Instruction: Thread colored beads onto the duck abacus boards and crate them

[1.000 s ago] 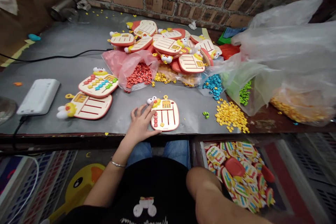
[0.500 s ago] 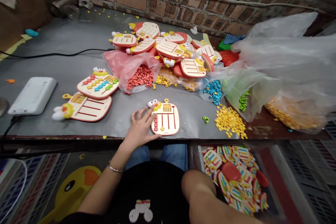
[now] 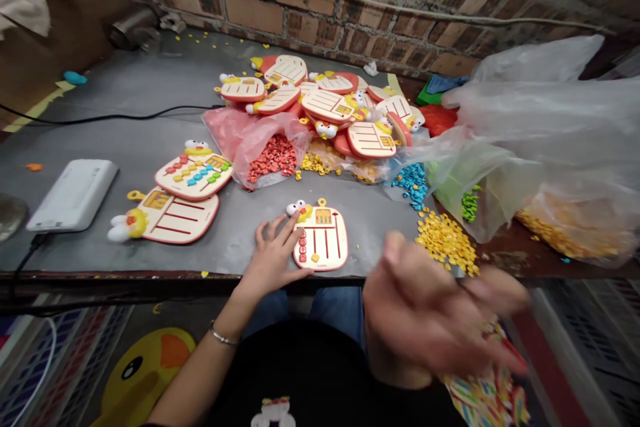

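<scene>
A cream toy board [image 3: 327, 247] with a chick head lies flat near the table's front edge. Several red beads [image 3: 303, 248] sit along its left slot, and one yellow bead [image 3: 315, 257] is at the foot of the slot beside it. My left hand [image 3: 273, 253] rests on the board's left side, gripping its edge with thumb below and fingers near the chick head. My right hand [image 3: 435, 313], smeared by motion, is raised in front of the table edge, right of the board; whether it holds anything is unclear. Yellow beads [image 3: 445, 240] lie loose beyond it.
Behind are piled boards [image 3: 327, 105], red beads [image 3: 273, 159] in a pink bag and blue beads [image 3: 411, 183]. Two boards [image 3: 183, 219] overlap at left, near a white power bank [image 3: 74, 195]. Plastic bags [image 3: 555, 140] crowd the right.
My right hand has come up into view at the right, where only the arm showed before. The green beads near the yellow pile are out of sight. My left hand stays on the board.
</scene>
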The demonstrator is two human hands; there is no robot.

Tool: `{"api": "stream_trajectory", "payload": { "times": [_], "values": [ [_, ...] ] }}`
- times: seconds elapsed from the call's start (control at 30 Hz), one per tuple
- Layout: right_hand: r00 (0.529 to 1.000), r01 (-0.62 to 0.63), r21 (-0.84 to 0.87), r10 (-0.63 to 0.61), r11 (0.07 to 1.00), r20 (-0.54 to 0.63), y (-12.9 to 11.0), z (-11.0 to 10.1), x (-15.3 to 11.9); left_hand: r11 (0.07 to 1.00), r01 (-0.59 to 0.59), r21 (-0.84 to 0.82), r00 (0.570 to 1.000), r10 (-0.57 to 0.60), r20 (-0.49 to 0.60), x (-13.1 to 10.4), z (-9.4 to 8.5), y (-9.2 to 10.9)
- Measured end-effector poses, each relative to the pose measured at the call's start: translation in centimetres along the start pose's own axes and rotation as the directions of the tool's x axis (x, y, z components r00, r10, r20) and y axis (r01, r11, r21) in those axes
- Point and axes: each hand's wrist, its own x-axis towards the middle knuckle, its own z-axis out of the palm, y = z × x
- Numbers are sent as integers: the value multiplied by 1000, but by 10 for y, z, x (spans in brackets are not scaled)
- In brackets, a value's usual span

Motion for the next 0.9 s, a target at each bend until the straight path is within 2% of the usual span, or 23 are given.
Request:
{"api": "stream_trajectory", "payload": {
  "times": [0.07,0.1,0.2,0.27,0.33,0.43,0.63,0.77,0.83,0.9],
  "values": [
    [972,149,-94,-163,984,-170,19,6,53,1000,-4,2,1000,4,0,0,0,0],
    [972,189,-161,-208,969,-112,30,9,79,1000,-3,3,1000,3,1,1,0,0],
    [950,300,-399,-233,866,207,65,26,147,1000,1,15,1000,-1,9,1,0,0],
    [924,349,-542,-185,764,334,87,42,177,1000,1,18,1000,-1,7,1,0,-1],
    [892,406,-617,-145,674,428,103,58,194,1000,1,17,1000,-1,1,0,1,-1],
    [858,453,-635,-115,626,500,118,69,199,1000,2,11,1000,-2,-8,0,1,0],
    [856,462,-578,-167,673,489,132,55,191,1000,-1,27,1000,1,4,1,2,0],
    [828,498,-527,-197,688,525,128,55,194,999,0,40,1000,0,3,1,3,-1],
    [837,487,-486,-230,725,496,120,52,189,999,-1,50,1000,1,-1,1,3,-1],
    [865,452,-400,-283,797,414,111,40,175,998,-6,56,1000,6,-4,1,3,-1]
  ]
}}
